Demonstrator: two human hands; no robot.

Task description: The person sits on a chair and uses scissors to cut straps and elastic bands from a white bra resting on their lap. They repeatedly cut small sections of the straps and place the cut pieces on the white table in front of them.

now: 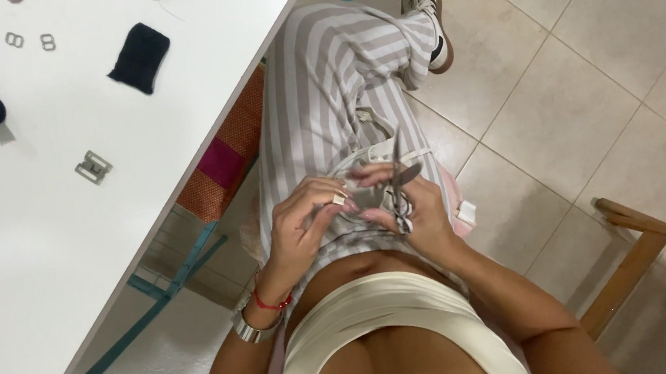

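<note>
— Working in the lap: right hand [420, 215] gripping small scissors [405, 191], blades pointing up and away from the body.
— And the left hand [303, 219]?
— Fingers [327, 204] pinching pale cloth [364, 167] just left of the blades, nearly touching.
— Further out?
— Lying on the white counter [39, 245]: metal buckle [93, 167], black cloth [139, 57], two rings [30, 40]. Well apart, blocking nothing.

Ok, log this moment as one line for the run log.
left hand: pinching pale fabric on lap | right hand: holding scissors | table: metal buckle, black cloth
</note>
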